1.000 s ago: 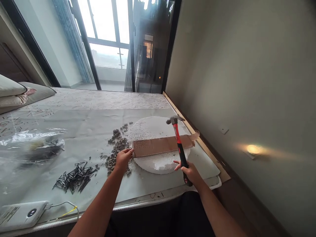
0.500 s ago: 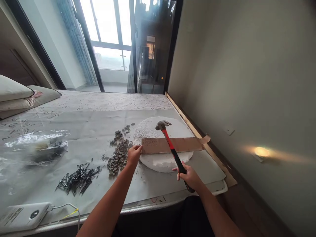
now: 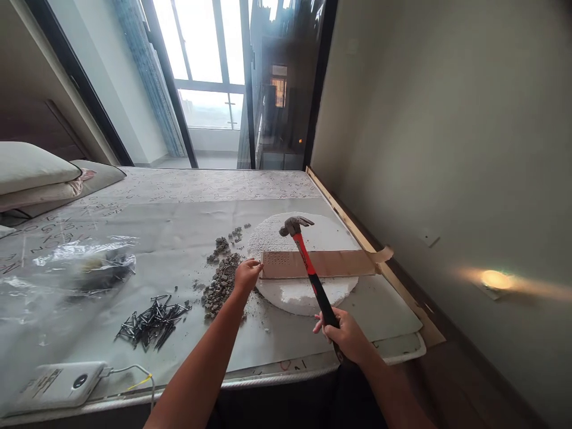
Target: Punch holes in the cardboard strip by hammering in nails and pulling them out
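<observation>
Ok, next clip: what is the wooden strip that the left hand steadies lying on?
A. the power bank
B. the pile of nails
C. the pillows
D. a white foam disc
D: the wooden strip lies across the white foam disc, with the left hand at its near end.

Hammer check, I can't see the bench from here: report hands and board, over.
Right hand gripping hammer, head raised over wooden strip. Left hand pinching strip's left end. Gravel beside it.
</observation>
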A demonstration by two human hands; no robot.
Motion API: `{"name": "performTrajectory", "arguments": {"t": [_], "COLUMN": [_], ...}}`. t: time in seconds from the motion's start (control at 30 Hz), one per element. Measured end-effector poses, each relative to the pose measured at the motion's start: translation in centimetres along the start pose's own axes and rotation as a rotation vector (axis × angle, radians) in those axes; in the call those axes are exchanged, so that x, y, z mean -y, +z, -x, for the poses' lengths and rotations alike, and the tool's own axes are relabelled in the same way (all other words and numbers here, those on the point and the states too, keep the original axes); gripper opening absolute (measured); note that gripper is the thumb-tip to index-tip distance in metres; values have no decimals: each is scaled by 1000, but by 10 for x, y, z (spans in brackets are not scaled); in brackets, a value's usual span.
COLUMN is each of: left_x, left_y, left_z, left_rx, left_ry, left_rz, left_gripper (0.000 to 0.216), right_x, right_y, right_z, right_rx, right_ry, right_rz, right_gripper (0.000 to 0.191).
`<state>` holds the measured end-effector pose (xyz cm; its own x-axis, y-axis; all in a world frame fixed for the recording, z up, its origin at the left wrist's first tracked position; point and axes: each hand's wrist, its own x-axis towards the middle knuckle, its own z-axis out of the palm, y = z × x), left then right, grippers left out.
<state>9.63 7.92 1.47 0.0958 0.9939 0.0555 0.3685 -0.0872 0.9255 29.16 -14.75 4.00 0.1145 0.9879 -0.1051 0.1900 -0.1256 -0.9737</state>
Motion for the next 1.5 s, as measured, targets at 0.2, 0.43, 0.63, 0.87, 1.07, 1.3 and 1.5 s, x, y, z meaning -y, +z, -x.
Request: {"name": "performTrajectory", "arguments": {"t": [0.2,0.43,0.63,0.87,1.07,1.3,1.5], "left_x": [4,5,-1,-14,-6,-7,-7], "left_y": [0,4,8,20,24,24,24], "left_z": [3,26,34,20,18,18,17], "left_rx": [-16,-11,-76,-54,-24,-32,-40], "left_ry": [-143,-172,148,300,293,306,326], "left_rz": [363,409,59,-60,-45,-69,-83], "left_gripper": [35,35,23,19,19,18,18], "right_x": [-3,0,12,23,40,44,38], "right_y": [2,1,7,9,7,9,10], "right_z": [6,7,27,47,50,49,49], "right_rx": [-6,20,58,136,193,191,182], "right_ry": [18,4,214,255,223,237,230], "right_rz": [-63,-134,-220,-152,-130,-105,-112], "right_gripper": [8,10,13,18,9,6,6]}}
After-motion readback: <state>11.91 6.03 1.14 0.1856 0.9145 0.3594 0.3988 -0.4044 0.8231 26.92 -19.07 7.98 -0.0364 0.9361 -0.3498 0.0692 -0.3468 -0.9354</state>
